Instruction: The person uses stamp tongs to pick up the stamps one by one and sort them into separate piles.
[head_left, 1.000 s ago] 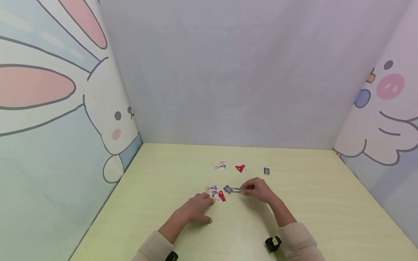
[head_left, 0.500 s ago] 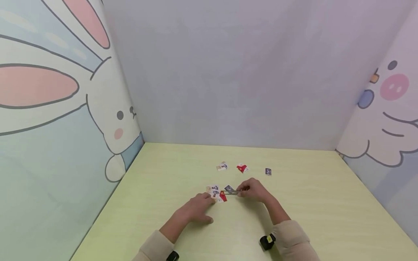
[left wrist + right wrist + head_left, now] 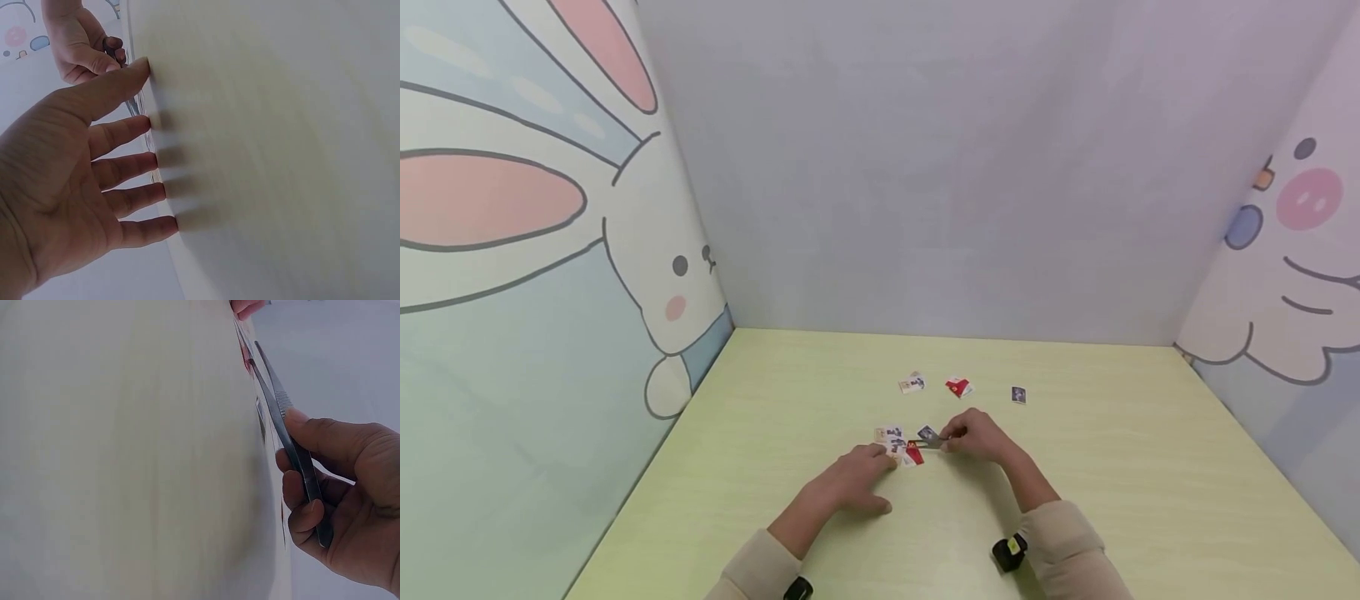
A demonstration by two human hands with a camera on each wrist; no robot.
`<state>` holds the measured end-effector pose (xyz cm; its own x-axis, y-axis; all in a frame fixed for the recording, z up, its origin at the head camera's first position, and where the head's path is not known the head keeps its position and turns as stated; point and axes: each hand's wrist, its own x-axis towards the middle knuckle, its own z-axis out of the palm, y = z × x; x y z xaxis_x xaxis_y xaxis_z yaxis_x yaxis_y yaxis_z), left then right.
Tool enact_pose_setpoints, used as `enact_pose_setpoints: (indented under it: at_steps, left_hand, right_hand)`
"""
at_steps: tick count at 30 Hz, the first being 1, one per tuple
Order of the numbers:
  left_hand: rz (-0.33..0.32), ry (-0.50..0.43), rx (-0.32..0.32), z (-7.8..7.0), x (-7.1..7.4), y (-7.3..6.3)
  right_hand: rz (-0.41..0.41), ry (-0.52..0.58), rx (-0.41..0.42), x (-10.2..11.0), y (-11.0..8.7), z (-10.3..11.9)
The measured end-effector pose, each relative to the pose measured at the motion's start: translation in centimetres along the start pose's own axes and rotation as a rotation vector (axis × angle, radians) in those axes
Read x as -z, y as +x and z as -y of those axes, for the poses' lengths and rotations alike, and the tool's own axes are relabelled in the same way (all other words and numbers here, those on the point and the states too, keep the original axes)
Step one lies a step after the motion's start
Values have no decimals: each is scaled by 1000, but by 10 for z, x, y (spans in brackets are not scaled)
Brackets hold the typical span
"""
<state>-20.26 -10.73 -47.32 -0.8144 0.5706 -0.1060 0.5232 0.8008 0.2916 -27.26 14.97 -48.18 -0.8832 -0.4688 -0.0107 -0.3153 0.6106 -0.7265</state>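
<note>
My right hand (image 3: 977, 437) grips metal tweezers (image 3: 302, 465) between thumb and fingers. In the right wrist view the two tweezer arms stand apart. Their tips lie at the red paper piece (image 3: 915, 455); I cannot tell whether they touch it. A dark blue printed piece (image 3: 927, 432) lies partly behind the tweezers. To their left is a patch of white printed pieces (image 3: 891, 433), partly under my left fingertips. My left hand (image 3: 69, 181) has its fingers straight and spread, fingertips resting on the table side; it holds nothing.
Farther back on the pale yellow table (image 3: 790, 392) lie white printed pieces (image 3: 913, 383), a red and white piece (image 3: 958, 386) and a dark blue piece (image 3: 1018, 395). A grey curtain (image 3: 925, 167) stands behind, with cartoon-printed panels on both sides.
My right hand has moved left with the tweezers, from the dark blue piece to the red one. The dark blue piece stays beside the patch. My left hand has hardly moved.
</note>
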Motion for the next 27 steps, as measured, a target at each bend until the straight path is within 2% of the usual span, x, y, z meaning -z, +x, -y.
enact_pose_setpoints:
  at_steps: [5, 12, 19, 27]
  left_hand:
    - [6, 1, 3, -1, 1, 0]
    - [3, 16, -2, -1, 1, -1]
    - [-1, 10, 8, -2, 3, -2]
    - [-7, 53, 11, -6, 3, -2]
  right_hand:
    - [7, 5, -7, 0, 0, 3]
    - [26, -14, 81, -1, 0, 1]
    - [37, -5, 127, -1, 2, 1]
    - [25, 18, 109, 0, -5, 2]
